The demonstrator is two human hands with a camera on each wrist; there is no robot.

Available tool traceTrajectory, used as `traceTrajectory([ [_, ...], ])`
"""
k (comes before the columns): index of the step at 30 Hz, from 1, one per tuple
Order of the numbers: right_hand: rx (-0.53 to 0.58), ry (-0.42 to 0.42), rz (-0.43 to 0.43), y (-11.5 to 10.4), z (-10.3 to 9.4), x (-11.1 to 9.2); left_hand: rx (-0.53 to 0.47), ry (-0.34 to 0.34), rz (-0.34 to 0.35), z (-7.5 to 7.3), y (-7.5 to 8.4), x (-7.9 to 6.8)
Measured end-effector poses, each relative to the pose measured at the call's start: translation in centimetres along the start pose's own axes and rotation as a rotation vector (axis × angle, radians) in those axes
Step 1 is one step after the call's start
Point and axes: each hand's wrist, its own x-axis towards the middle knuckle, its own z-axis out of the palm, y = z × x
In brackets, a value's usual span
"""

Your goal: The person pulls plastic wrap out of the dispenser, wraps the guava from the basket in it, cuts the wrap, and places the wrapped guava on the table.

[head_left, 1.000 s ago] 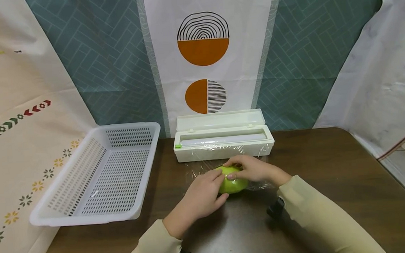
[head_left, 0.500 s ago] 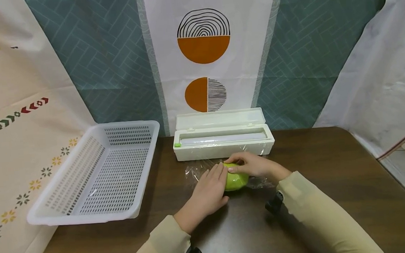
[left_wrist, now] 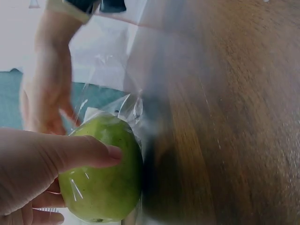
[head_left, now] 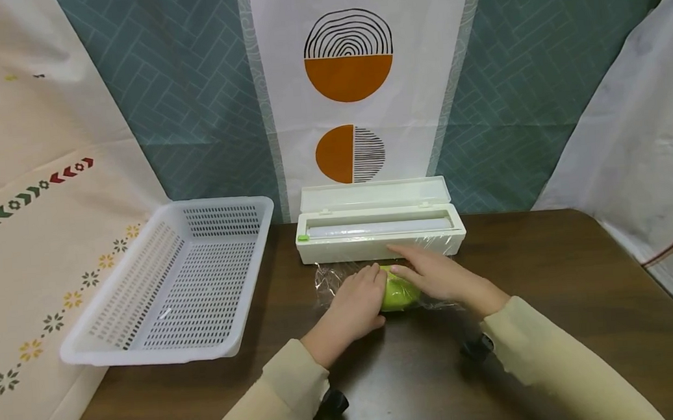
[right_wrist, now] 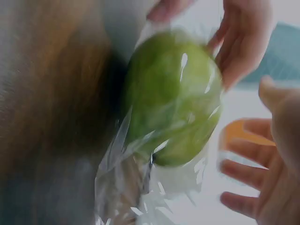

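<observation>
A smooth oval green fruit (head_left: 399, 291) with a short dark stem lies on the dark wooden table, covered by clear plastic wrap (right_wrist: 154, 183). My left hand (head_left: 359, 303) holds its left side, the thumb (left_wrist: 93, 151) pressed over the film and the other fingers behind the fruit. Just off the fruit's right side, my right hand (head_left: 444, 280) has its fingers spread and holds nothing, as the right wrist view shows. Loose film (head_left: 331, 282) lies crinkled left of the fruit and trails out to the right beneath my right hand.
Behind the fruit stands a white wrap dispenser (head_left: 383, 249), lid raised, with a film roll (head_left: 379, 228) inside and a green slider (head_left: 302, 238) at its left end. A white perforated basket (head_left: 235, 321) stands at left. Fabric hangs behind the table (head_left: 407, 387).
My right hand has let go of the fruit and spread its fingers. My left hand has moved farther over the fruit's left side. The head view has shifted slightly.
</observation>
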Motion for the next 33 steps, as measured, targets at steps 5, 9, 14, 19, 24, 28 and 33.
traceTrajectory([
  [5,-0.315,0.201,-0.130,-2.2,0.9,-2.2,0.007,0.010,0.015,0.3,-0.6,0.2],
  [9,-0.425,0.192,-0.174,-2.4,2.4,-3.0,-0.020,-0.005,0.001,0.5,-1.0,0.4],
  [14,-0.401,0.163,-0.145,-1.7,3.7,-2.6,-0.054,-0.007,-0.027,1.1,-1.2,0.8],
  [19,-0.369,0.187,-0.146,-0.9,4.4,-1.8,-0.042,0.008,-0.066,1.9,-1.1,1.4],
  [24,-0.371,0.220,-0.144,-0.2,5.1,-0.8,0.001,0.013,-0.117,2.6,-0.9,2.2],
  [28,-0.388,0.242,-0.126,0.2,5.5,-0.1,0.024,0.012,-0.147,3.1,-0.8,2.8],
  [33,-0.385,0.272,-0.115,0.7,5.7,0.6,0.037,0.045,-0.163,3.5,-0.9,3.2],
])
